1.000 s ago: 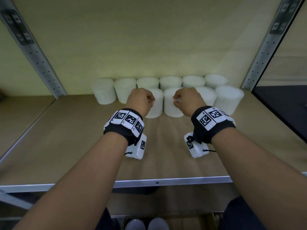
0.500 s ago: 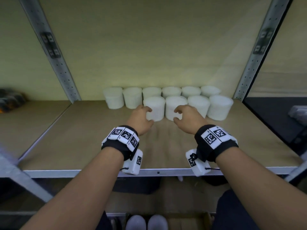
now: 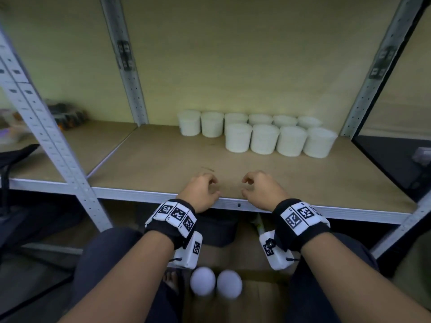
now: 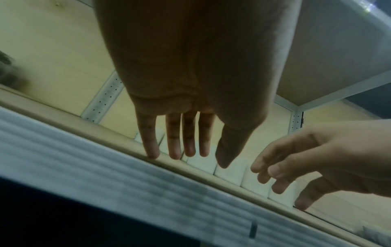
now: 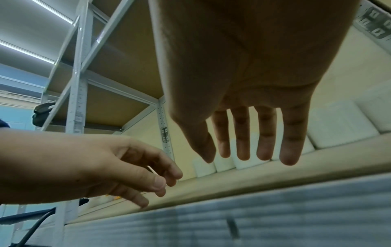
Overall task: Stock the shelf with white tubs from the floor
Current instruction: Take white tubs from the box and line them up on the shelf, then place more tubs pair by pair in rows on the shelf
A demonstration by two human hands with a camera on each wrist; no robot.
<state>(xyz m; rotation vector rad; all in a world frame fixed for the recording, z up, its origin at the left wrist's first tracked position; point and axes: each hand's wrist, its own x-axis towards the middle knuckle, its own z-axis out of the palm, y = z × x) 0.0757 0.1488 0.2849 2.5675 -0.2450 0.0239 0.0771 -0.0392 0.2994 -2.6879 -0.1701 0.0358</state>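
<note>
Fingers (image 4: 173,142) of my left hand (image 3: 200,193) loose and holding nothing; right hand (image 3: 262,191) likewise slack and unladen. Both hover over the shelf (image 3: 163,159) front edge, well apart from the tubs on the shelf (image 3: 263,138), which stand in two rows at the back right. Two tubs on the floor (image 3: 215,284) sit below, between my knees. Judgement: next step is the reach down. Take one per hand, wrap around the wall, and clear the metal lip on the lift.

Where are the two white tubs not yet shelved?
In the head view, the two white tubs sit side by side at bottom centre, below the shelf edge, between the person's forearms.
</note>
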